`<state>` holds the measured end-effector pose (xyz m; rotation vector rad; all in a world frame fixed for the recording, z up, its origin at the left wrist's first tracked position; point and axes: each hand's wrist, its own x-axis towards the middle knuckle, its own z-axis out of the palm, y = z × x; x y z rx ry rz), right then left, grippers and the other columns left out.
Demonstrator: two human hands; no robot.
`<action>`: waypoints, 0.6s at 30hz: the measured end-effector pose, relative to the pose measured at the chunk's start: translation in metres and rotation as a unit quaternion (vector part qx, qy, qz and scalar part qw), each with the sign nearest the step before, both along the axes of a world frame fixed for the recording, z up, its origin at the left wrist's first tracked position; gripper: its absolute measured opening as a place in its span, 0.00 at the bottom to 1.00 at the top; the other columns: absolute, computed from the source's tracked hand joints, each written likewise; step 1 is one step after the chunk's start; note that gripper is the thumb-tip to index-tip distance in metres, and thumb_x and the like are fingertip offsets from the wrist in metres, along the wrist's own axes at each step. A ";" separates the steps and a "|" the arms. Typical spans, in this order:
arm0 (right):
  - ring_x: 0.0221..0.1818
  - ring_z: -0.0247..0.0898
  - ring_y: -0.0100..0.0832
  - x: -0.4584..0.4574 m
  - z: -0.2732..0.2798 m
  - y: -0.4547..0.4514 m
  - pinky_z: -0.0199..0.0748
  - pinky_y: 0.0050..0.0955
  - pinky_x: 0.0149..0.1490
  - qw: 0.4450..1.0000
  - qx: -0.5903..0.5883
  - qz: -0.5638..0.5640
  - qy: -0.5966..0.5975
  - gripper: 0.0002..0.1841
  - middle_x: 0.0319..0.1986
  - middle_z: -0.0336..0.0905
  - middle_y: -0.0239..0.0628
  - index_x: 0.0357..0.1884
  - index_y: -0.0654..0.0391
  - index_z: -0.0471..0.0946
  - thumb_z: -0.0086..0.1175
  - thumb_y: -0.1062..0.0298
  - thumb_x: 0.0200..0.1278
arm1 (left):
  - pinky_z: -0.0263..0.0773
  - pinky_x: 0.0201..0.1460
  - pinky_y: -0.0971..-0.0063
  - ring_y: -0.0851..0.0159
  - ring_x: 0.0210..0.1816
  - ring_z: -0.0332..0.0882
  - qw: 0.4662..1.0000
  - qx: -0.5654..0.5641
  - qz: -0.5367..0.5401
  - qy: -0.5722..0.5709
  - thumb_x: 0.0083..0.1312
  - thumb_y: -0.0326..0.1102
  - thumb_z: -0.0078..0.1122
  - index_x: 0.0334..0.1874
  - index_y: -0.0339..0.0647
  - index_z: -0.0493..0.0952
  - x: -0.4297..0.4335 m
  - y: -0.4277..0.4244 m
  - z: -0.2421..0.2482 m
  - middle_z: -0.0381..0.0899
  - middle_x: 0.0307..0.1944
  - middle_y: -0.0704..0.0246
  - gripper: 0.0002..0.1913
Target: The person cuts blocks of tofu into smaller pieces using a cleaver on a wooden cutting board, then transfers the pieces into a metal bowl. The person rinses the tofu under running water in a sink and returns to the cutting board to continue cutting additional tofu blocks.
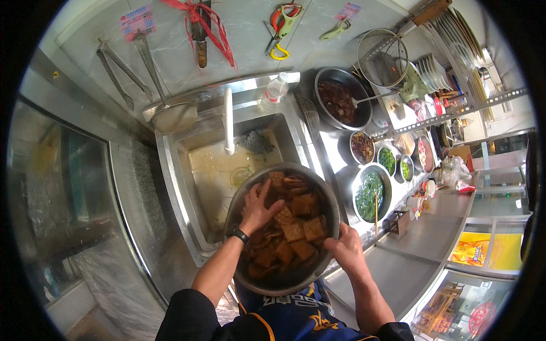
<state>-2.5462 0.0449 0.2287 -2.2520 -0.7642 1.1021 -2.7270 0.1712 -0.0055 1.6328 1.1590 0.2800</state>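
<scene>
A large dark metal bowl (286, 281) filled with brown braised tofu pieces (294, 232) is held in front of my body, partly over the near edge of the sink. My right hand (346, 247) grips its right rim, thumb on the outside near the edge. My left hand (259, 209), with a black band on the wrist, reaches inside at the left, fingers spread over the food. Whether its hidden fingertips touch or hold a piece, I cannot tell. Beyond the bowl, cloudy liquid stands in the metal sink (204, 183), under a white faucet (229, 121).
A plastic bottle (275, 91) stands at the sink's back corner. On the right counter are a pot of dark food (341, 100), a bowl of green vegetables (371, 194) and several smaller bowls. A ladle (172, 117) and tongs (121, 72) hang left; a mesh strainer (382, 57) hangs right.
</scene>
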 end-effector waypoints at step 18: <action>0.46 0.84 0.29 0.041 -0.193 -0.195 0.83 0.31 0.53 0.949 0.048 -0.176 0.257 0.19 0.47 0.90 0.36 0.60 0.63 0.82 0.63 0.79 0.67 | 0.67 0.37 0.59 0.64 0.29 0.66 0.956 -0.024 0.290 0.026 0.82 0.51 0.59 0.33 0.26 0.76 -0.079 0.001 -0.020 0.74 0.24 0.66 0.28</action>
